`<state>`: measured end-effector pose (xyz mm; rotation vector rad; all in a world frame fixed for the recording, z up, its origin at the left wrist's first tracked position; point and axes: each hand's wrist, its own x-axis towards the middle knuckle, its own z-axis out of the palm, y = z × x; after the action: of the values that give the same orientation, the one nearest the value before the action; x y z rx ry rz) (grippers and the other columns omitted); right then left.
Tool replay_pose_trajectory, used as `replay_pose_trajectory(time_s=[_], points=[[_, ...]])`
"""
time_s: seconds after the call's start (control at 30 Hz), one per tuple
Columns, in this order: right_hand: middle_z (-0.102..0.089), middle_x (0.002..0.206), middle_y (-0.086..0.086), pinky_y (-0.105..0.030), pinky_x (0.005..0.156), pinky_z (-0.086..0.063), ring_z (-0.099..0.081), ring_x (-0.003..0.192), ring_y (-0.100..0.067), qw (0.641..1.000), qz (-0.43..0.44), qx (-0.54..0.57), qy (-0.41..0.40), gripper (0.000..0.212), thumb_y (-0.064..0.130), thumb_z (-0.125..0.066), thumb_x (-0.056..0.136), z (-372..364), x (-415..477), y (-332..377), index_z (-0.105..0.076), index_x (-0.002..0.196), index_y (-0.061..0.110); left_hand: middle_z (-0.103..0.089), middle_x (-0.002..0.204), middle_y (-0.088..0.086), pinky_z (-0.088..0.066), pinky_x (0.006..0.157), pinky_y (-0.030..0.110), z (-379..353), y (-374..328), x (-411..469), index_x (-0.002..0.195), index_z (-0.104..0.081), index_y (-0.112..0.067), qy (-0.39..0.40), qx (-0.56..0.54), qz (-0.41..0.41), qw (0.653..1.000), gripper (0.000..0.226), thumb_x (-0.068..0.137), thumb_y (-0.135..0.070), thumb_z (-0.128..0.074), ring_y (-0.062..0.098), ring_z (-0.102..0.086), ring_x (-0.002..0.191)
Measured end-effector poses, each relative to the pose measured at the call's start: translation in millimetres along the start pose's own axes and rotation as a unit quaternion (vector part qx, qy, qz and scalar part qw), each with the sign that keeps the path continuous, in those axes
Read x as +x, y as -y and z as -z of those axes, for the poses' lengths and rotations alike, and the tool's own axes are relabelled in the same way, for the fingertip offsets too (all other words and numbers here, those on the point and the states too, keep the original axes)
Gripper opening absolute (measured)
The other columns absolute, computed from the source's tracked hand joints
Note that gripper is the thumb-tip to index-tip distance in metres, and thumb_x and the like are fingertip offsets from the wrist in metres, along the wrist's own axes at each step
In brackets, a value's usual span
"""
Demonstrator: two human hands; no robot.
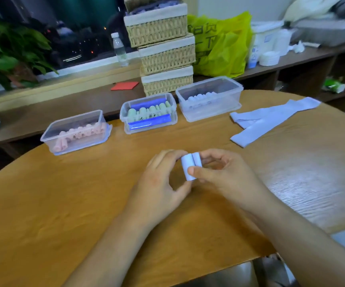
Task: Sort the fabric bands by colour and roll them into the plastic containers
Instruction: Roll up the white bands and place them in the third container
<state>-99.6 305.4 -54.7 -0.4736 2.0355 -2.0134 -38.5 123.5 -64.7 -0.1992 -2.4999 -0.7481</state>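
Over the middle of the wooden table (64,204), my left hand (159,183) and my right hand (223,172) both pinch a rolled light-blue fabric band (189,165). Three clear plastic containers stand in a row behind. The left container (74,131) holds pink rolls, the middle container (148,114) holds green rolls and the right container (208,98) holds light-blue rolls. Unrolled light-blue bands (270,121) lie flat at the right of the table.
Three stacked wicker baskets (165,52) stand behind the containers on a low shelf, with a water bottle (119,48), a red sheet (125,85), a yellow-green plastic bag (221,44) and a plant (8,52). The table's front edge runs near my forearms.
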Motion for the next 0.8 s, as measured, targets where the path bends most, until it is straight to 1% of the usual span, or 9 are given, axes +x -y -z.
replay_pose_trajectory(time_s=[0.13,0.27,0.37,0.47,0.53,0.6,0.7,0.77,0.8], points=[[-0.079,0.09,0.016,-0.014,0.075,-0.052,-0.073,0.083,0.0,0.992,0.024,-0.034,-0.116,0.021,0.016,-0.087,0.087,42,17,2,-0.081,0.103,0.028,-0.059,0.135,-0.013,-0.05,0.106,0.039,-46,21,56,0.146,-0.054,-0.03,0.037,0.052,0.003,0.998,0.064,0.087,-0.04,-0.075,0.013,-0.058,0.124],[-0.079,0.099,0.012,-0.037,0.09,-0.061,-0.075,0.096,-0.009,0.987,0.019,-0.081,-0.14,0.026,0.028,-0.088,0.086,80,45,15,-0.079,0.11,0.033,-0.061,0.133,-0.011,-0.049,0.107,0.044,-73,51,91,0.143,-0.055,-0.031,0.036,0.052,0.094,0.994,0.055,0.091,-0.041,-0.071,0.017,-0.056,0.126],[-0.079,0.092,0.005,-0.05,0.092,-0.063,-0.079,0.088,-0.024,0.985,0.042,-0.108,-0.132,0.029,0.025,-0.089,0.085,100,93,41,-0.077,0.111,0.027,-0.06,0.138,-0.007,-0.048,0.109,0.042,-78,61,113,0.145,-0.054,-0.028,0.023,0.066,0.135,0.988,0.052,0.095,-0.039,-0.066,0.018,-0.053,0.13],[-0.079,0.083,-0.005,-0.048,0.088,-0.065,-0.078,0.079,-0.023,0.978,0.041,-0.149,-0.142,0.028,0.018,-0.089,0.085,114,166,63,-0.074,0.108,0.013,-0.058,0.144,-0.006,-0.046,0.111,0.043,-86,74,131,0.146,-0.053,-0.029,0.03,0.098,0.144,0.984,0.051,0.098,-0.039,-0.062,0.018,-0.05,0.135],[-0.078,0.079,-0.007,-0.048,0.086,-0.066,-0.079,0.077,-0.022,0.967,0.036,-0.2,-0.156,0.027,0.021,-0.09,0.08,119,217,73,-0.075,0.101,0.012,-0.056,0.148,-0.007,-0.044,0.111,0.044,-92,77,142,0.147,-0.052,-0.031,0.04,0.122,0.138,0.982,0.049,0.099,-0.042,-0.058,0.018,-0.048,0.138],[-0.077,0.079,-0.005,-0.044,0.081,-0.066,-0.077,0.078,-0.025,0.935,0.046,-0.304,-0.175,0.024,0.026,-0.087,0.076,120,261,76,-0.076,0.094,0.015,-0.051,0.153,-0.009,-0.042,0.114,0.045,-97,78,152,0.15,-0.048,-0.035,0.055,0.136,0.13,0.981,0.05,0.101,-0.045,-0.055,0.017,-0.045,0.141],[-0.067,0.079,-0.006,-0.032,0.064,-0.053,-0.064,0.078,-0.029,0.84,0.05,-0.515,-0.164,0.02,0.028,-0.077,0.085,111,312,76,-0.074,0.088,0.009,-0.041,0.16,-0.01,-0.038,0.118,0.049,-100,83,157,0.155,-0.038,-0.041,0.08,0.147,0.127,0.978,0.055,0.102,-0.052,-0.049,0.018,-0.038,0.146],[-0.054,0.069,-0.007,-0.027,0.053,-0.039,-0.06,0.074,-0.033,0.771,0.048,-0.616,-0.154,0.03,0.032,-0.069,0.089,106,335,69,-0.06,0.072,0.008,-0.032,0.166,-0.012,-0.033,0.121,0.051,-101,85,155,0.159,-0.03,-0.044,0.106,0.151,0.13,0.974,0.06,0.102,-0.058,-0.045,0.017,-0.03,0.152],[-0.048,0.066,-0.005,-0.025,0.05,-0.031,-0.058,0.069,-0.032,0.751,0.043,-0.641,-0.155,0.033,0.03,-0.068,0.088,106,347,65,-0.052,0.067,0.01,-0.026,0.169,-0.014,-0.03,0.123,0.051,-101,86,154,0.161,-0.025,-0.044,0.116,0.153,0.132,0.972,0.063,0.103,-0.061,-0.042,0.017,-0.024,0.155]])
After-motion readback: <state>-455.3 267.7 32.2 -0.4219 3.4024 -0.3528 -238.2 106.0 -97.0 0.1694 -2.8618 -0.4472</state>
